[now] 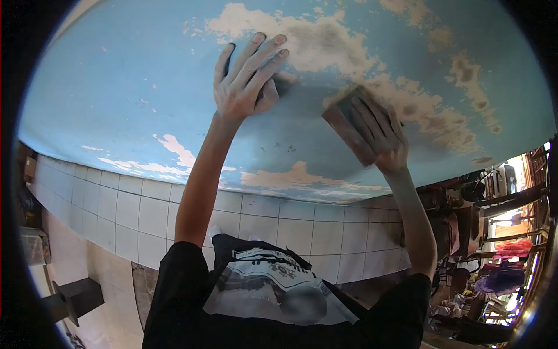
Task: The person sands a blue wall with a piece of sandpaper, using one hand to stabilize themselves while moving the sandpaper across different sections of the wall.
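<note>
The left hand (241,87) is laid, fingers spread, against the blue wall (116,75), beside a pale patch (331,41). Farther right, a block (350,137) is gripped by the right hand (383,134), its fingers extended along it, against the wall.

The blue wall (302,131) is mottled with cream.

Your view bows the tiles (293,232), blackens at the corners, glares at right and shows shadow beside your left hand (241,84).
</note>
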